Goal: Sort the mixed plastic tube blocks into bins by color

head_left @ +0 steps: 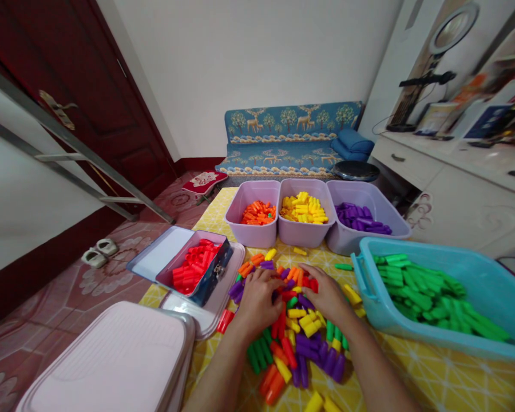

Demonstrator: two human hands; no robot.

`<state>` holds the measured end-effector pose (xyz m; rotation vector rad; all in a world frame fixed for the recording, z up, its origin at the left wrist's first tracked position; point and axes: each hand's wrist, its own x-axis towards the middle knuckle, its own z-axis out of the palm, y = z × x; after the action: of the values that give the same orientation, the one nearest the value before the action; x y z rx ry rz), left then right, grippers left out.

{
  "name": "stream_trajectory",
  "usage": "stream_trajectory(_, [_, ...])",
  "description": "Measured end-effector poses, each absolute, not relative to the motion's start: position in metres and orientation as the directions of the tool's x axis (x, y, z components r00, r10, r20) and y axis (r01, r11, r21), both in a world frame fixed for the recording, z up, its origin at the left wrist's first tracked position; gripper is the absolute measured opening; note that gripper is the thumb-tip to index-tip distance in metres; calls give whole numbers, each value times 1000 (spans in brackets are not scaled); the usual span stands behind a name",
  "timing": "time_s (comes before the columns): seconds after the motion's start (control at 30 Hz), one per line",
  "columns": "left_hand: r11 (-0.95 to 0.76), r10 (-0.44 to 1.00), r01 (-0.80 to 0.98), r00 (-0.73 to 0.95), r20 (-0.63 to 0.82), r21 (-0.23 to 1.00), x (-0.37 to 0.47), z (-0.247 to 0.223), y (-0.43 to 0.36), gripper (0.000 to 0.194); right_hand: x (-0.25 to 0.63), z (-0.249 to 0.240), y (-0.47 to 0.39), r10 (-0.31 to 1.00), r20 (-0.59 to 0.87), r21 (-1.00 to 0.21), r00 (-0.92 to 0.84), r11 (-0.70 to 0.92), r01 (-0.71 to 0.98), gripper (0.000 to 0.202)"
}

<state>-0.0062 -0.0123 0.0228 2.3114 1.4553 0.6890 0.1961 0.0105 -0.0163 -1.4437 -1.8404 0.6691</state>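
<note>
A mixed pile of short plastic tubes (311,326), in red, orange, yellow, green and purple, lies on the table between my forearms. They look like marker caps. My left hand (260,297) rests on the pile's left side, fingers curled down over some pieces; what lies under them is hidden. At the right of the pile my right hand (328,294) has thumb and forefinger apart, around a few red tubes (311,284) that it touches or nearly touches. Left of the hands, red tubes (197,266) fill an open tin box (217,277).
Beyond the pile stand lilac bins with orange tubes (258,214), yellow tubes (304,208) and purple tubes (360,218). A turquoise tub (489,286) of green tubes (429,292) is on the right. Pale pink lids (111,360) lie front left on the yellow tablecloth (450,372).
</note>
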Motion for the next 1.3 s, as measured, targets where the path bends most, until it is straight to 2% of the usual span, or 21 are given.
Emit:
stream_trajectory(0.17, [-416,909,750,359,212,515,-5,23,-13,36,187,-7,7,961,225,-846,-163,276,456,61])
stream_trajectory(0.43, [-310,950,827,254,180,470,10,20,-10,19,172,-2,-3,935,229,-858,-271,326,397,74])
stream_trajectory(0.6, [-312,948,805,228,222,504,11,13,-10,16,179,-14,0,969,181,-905,-170,232,356,56])
stream_trajectory(0.7, [-327,942,750,207,265,575,8,9,-9,11,184,-19,4,985,142,-906,-102,171,387,43])
stream_trajectory(0.83, [-319,941,538,79,330,781,6,8,-5,11,185,-18,5,980,193,-862,-49,193,469,35])
stream_trajectory(0.9, [-261,960,359,2,279,896,6,7,-3,9,183,-12,3,983,186,-905,-7,174,388,31])
stream_trajectory(0.97, [-163,986,139,-18,167,977,5,7,-2,15,180,-4,0,989,145,-967,27,136,216,30])
stream_trajectory(1.07, [-35,999,-175,11,38,984,6,9,-2,29,172,9,-5,997,73,-996,24,74,-39,39])
stream_trajectory(1.13, [22,999,-303,32,-13,953,7,11,-3,38,166,13,-7,999,38,-991,21,41,-124,40])
stream_trajectory(1.23, [118,990,-370,118,-80,922,9,16,-5,50,159,11,-8,999,2,-980,33,8,-198,37])
stream_trajectory(1.3, [183,974,-374,197,-115,909,10,18,-8,51,156,9,-8,999,-11,-977,43,-1,-215,36])
